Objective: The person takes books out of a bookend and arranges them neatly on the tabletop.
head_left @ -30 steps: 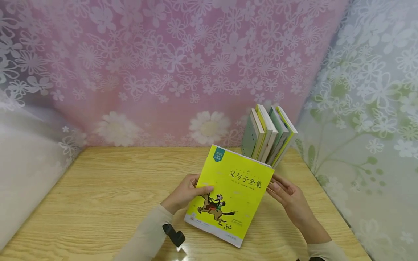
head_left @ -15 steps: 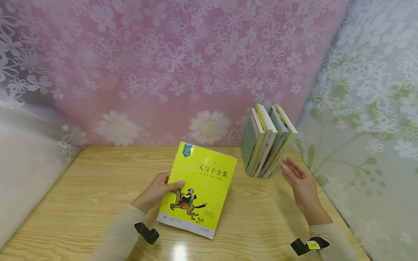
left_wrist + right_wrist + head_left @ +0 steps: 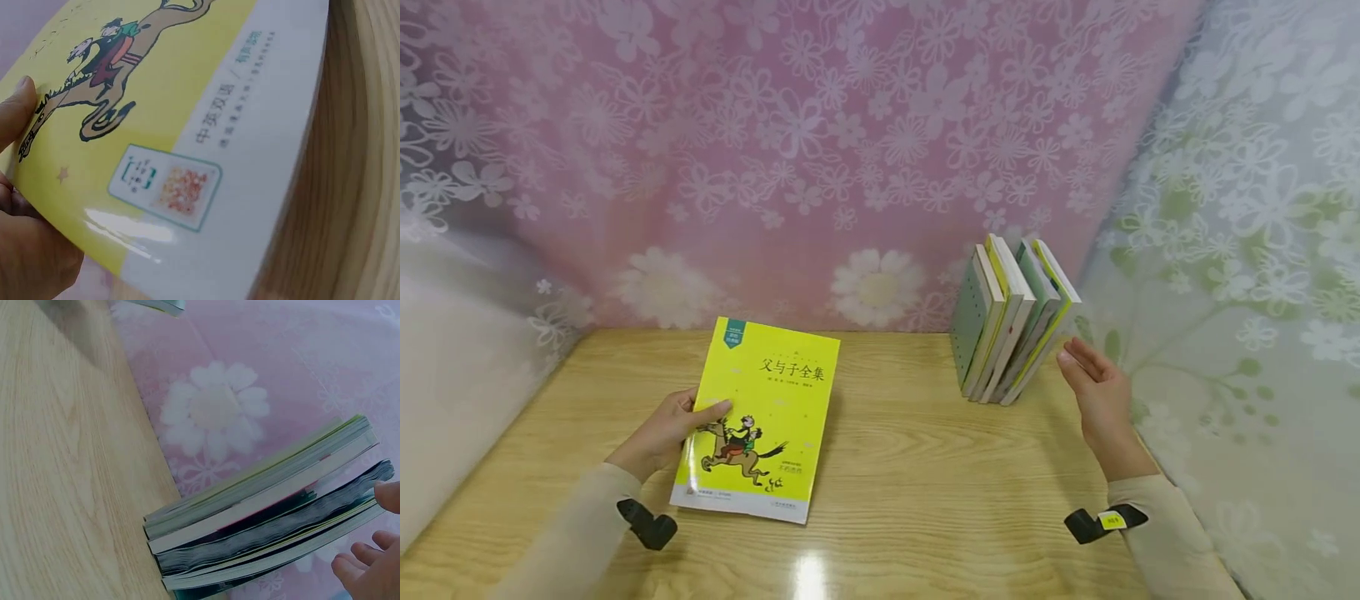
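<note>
A yellow book [image 3: 775, 417] with a horse-and-riders drawing and a pale bottom band is tilted in my left hand [image 3: 664, 427]. The thumb lies on its cover at the left edge, the other fingers behind it. In the left wrist view the book's lower corner [image 3: 250, 206] fills most of the picture, over the wood. My right hand [image 3: 1099, 400] holds nothing, its fingers extended beside a row of upright books [image 3: 1011, 333]. In the right wrist view the fingers [image 3: 369, 556] are near the outermost book of that row [image 3: 262, 512]; whether they touch cannot be told.
The row of books leans slightly at the back right of the wooden table [image 3: 910, 467]. Behind it hangs a pink flowered cloth [image 3: 790, 167], and a white flowered cloth [image 3: 1240, 292] runs along the right side.
My left hand has carried the yellow book leftward, away from the row. The right hand let go of its right edge, then moved slightly up, beside the row.
</note>
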Action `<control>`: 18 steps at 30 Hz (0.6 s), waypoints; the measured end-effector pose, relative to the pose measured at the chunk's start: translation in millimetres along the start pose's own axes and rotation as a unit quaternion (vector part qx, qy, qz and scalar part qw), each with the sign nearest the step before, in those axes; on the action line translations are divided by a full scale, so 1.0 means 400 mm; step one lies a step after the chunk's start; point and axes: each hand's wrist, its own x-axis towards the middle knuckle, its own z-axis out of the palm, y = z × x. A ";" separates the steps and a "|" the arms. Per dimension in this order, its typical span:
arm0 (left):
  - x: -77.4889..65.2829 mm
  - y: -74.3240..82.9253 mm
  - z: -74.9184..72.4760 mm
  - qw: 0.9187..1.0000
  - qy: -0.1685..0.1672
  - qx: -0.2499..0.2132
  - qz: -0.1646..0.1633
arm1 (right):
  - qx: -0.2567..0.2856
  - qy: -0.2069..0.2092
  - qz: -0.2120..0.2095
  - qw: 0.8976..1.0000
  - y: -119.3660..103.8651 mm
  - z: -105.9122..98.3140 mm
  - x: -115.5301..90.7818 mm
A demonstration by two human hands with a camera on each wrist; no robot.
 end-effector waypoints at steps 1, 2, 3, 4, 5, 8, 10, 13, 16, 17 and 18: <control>-0.006 0.001 -0.017 1.000 0.009 0.003 -0.006 | -0.004 0.011 0.004 1.000 -0.004 -0.001 0.005; -0.012 0.002 -0.033 1.000 0.016 0.009 -0.011 | -0.010 0.024 0.007 1.000 -0.007 -0.001 0.011; -0.018 0.003 -0.050 0.999 0.025 0.013 -0.017 | -0.014 0.035 0.008 0.999 -0.010 0.000 0.017; -0.025 0.004 -0.067 0.999 0.034 0.017 -0.024 | -0.017 0.046 0.011 0.999 -0.013 0.002 0.023; -0.032 0.004 -0.083 0.999 0.040 0.018 -0.030 | -0.014 0.058 0.012 0.998 -0.016 0.005 0.030; -0.053 0.001 -0.132 0.997 0.052 0.017 -0.047 | -0.011 0.077 0.014 0.997 -0.023 0.015 0.046; -0.063 0.001 -0.163 0.997 0.056 0.018 -0.057 | -0.012 0.082 0.016 0.996 -0.029 0.022 0.053; -0.077 0.001 -0.199 0.995 0.062 0.024 -0.070 | -0.022 0.080 0.012 0.996 -0.033 0.030 0.063; -0.087 0.000 -0.226 0.994 0.069 0.029 -0.079 | -0.030 0.087 -0.003 0.996 -0.030 0.036 0.073; -0.088 0.000 -0.234 0.994 0.069 0.031 -0.081 | -0.025 0.089 -0.011 0.996 -0.028 0.038 0.077; -0.090 -0.001 -0.242 0.994 0.067 0.032 -0.082 | -0.019 0.092 -0.019 0.995 -0.026 0.040 0.080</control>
